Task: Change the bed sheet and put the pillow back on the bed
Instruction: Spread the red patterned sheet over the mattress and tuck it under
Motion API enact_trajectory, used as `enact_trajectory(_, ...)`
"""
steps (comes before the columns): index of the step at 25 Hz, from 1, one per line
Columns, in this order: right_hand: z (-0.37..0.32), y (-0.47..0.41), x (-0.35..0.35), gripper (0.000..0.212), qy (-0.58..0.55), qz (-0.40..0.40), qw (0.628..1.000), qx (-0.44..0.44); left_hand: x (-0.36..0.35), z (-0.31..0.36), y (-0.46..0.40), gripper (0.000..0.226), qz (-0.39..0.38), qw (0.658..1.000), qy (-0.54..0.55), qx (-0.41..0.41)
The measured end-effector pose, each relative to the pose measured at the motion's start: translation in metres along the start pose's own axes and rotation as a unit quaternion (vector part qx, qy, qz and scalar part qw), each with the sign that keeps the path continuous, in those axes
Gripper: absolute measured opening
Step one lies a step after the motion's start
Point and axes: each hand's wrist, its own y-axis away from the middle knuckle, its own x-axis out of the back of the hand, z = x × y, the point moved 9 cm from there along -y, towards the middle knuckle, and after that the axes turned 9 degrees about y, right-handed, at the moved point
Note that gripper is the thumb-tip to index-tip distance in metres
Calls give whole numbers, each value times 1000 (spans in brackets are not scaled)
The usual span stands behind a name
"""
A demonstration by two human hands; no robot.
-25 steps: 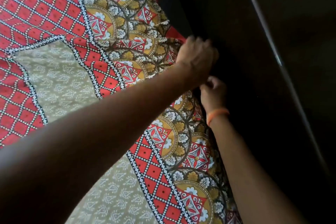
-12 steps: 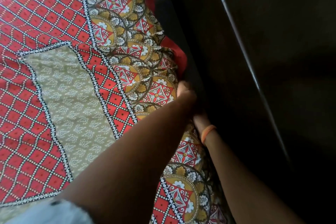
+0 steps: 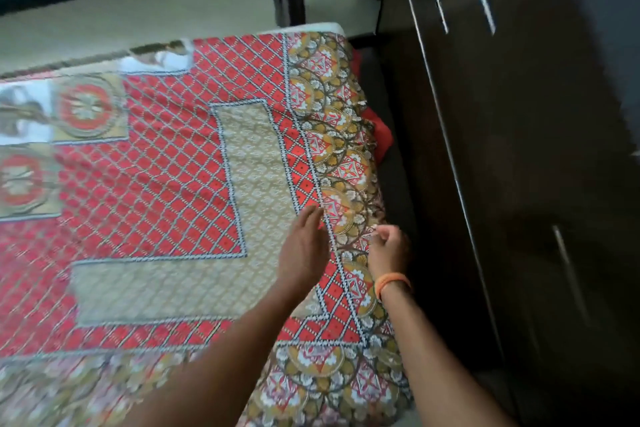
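Across the mattress lies the red, beige and mustard patterned cotton bed sheet (image 3: 166, 191), spread flat with its circle-motif border running along the right edge, where it folds down over the side. Over that border, the left hand (image 3: 304, 250) hovers with fingers straight and together, palm turned inward, holding nothing. Just beside it, at the very edge, the right hand (image 3: 388, 250) has its fingers curled; whether it pinches the cloth cannot be told. An orange wristband (image 3: 393, 282) circles the right wrist. A red under-layer (image 3: 379, 135) shows below the sheet's hanging border. Only a narrow dark gap separates the bed's right edge from the tall dark brown wooden wardrobe (image 3: 519, 149) with slim metal handles. Beyond the far edge, pale floor (image 3: 138, 14) lies open.
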Motion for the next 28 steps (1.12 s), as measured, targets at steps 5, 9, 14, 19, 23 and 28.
enact_trajectory(5,-68,135,4,11,45,-51,993,99,140,-39,144,36,146,960,125,203)
enact_trajectory(9,-112,247,-32,4,119,-103,970,187,237,-78,269,44,267,885,240,296)
enact_trajectory(14,-154,388,-102,4,122,-127,947,267,330,-151,394,31,402,763,389,325)
enact_trajectory(19,-153,544,-205,10,74,-189,938,280,397,-255,514,15,454,705,435,329)
enact_trajectory(23,-160,654,-290,10,86,-230,914,323,455,-335,579,6,490,649,481,327)
enact_trajectory(28,-202,739,-396,9,92,-252,899,347,551,-421,608,6,535,605,510,296)
